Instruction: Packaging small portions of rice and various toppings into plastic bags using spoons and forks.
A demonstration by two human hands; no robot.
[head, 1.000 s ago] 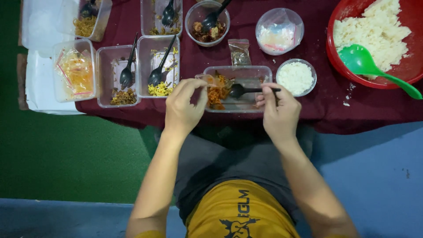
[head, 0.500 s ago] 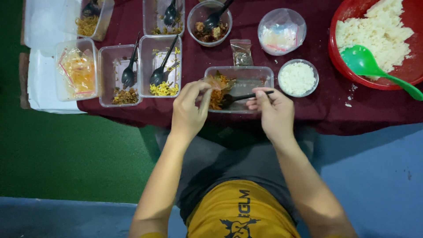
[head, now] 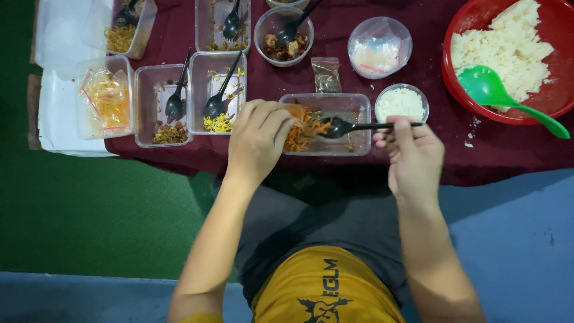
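Black spoon [head: 341,127] pinched at its handle in right hand [head: 412,157], bowl over clear tub [head: 326,124] at tabletop [head: 418,152] edge, left hand [head: 258,140] closed on orange shreds [head: 299,128] in tub, small rice bowl [head: 401,102] beside, red basin [head: 508,60] beyond.

One head camera looks straight down from above the person. It sits fairly near, taking in the bench [head: 382,157], both forearms and the lap.

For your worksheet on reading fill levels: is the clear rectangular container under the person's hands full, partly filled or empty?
Partly filled. In the clear rectangular container, orange shredded food sits only at the left end by the left hand; the right part shows bare bottom under the black spoon.
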